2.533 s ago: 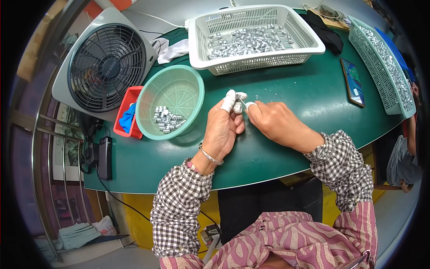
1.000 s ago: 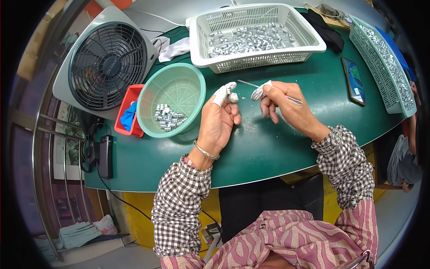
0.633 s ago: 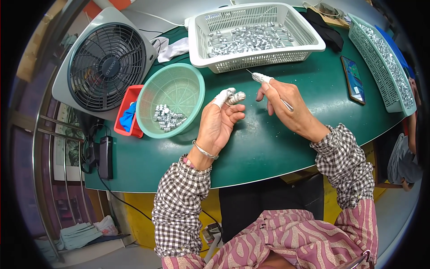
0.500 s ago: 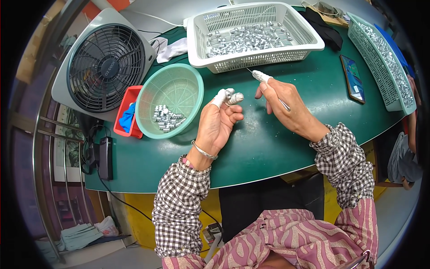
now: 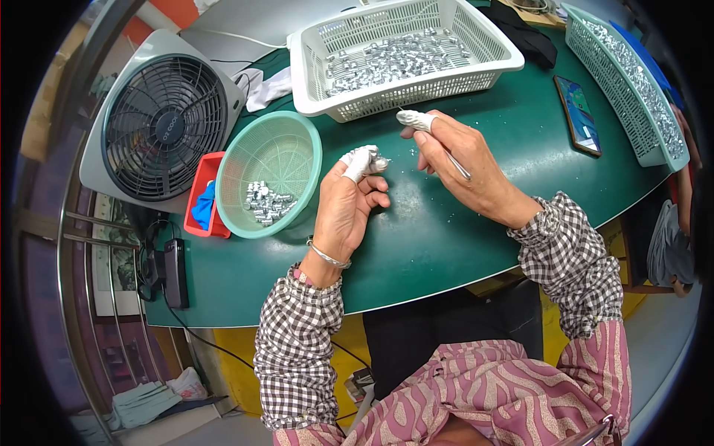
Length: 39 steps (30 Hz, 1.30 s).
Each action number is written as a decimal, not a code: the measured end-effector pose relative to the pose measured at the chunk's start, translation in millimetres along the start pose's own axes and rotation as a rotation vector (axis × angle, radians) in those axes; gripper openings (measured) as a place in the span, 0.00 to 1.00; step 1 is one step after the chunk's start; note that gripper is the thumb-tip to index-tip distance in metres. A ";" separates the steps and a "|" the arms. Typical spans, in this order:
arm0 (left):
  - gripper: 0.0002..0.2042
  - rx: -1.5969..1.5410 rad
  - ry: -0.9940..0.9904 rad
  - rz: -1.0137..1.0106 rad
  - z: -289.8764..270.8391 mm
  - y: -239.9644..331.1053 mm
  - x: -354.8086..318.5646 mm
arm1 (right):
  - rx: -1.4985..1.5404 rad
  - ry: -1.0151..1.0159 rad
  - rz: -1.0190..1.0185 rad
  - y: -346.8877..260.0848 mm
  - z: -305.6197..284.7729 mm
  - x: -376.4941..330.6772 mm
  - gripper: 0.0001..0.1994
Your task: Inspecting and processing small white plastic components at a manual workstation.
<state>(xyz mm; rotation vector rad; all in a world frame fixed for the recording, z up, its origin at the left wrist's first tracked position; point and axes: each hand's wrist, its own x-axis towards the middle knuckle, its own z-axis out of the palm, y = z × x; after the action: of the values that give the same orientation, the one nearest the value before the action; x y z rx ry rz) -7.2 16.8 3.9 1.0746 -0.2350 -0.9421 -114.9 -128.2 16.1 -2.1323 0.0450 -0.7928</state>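
My left hand [image 5: 349, 197] pinches a small silver metal fitting [image 5: 380, 161] between its white-wrapped thumb and forefinger, which hide most of it. Its other fingers are loosely curled. To the right, my right hand [image 5: 465, 160] grips a thin metal pick [image 5: 459, 166] like a pen. One end shows behind the fingers, and the fine tip pokes past the wrapped forefinger, apart from the fitting. Left of my left hand stands a round green mesh basket [image 5: 311, 201] with a pile of silver fittings [image 5: 268, 204] in it.
A white plastic basket [image 5: 416, 93] of fittings stands at the back, a pale green one [image 5: 606, 85] at the far right. A phone [image 5: 577, 115] lies near it. At left are a fan [image 5: 163, 126], a red box [image 5: 204, 223] and a black power adapter [image 5: 175, 271]. The green table [image 5: 424, 260] has a curved front edge.
The whole view has shifted slightly. My left thumb and forefinger have turned, and the fitting shows less between them. The right hand still holds the pick at about the same distance.
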 end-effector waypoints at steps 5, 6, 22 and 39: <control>0.06 0.836 0.102 0.584 9.4 -2.9 -5.0 | 0.055 0.009 -0.036 1.9 -0.6 -0.4 0.09; 0.06 1.118 0.107 0.841 8.0 -4.4 -4.7 | 0.055 0.014 -0.031 2.1 -0.5 -0.3 0.09; 0.06 1.670 0.070 0.908 -15.0 -4.5 3.4 | 0.164 0.091 -0.081 -2.5 -2.3 0.4 0.09; 0.12 -0.047 -0.173 -0.022 -14.9 5.0 5.8 | 0.297 0.041 0.061 -9.2 0.8 -5.2 0.08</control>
<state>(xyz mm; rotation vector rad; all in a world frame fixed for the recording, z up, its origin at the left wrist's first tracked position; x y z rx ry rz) 7.7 22.8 -0.9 0.9547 -0.3423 -1.0572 -120.7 -120.2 19.8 -1.8265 0.0126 -0.7566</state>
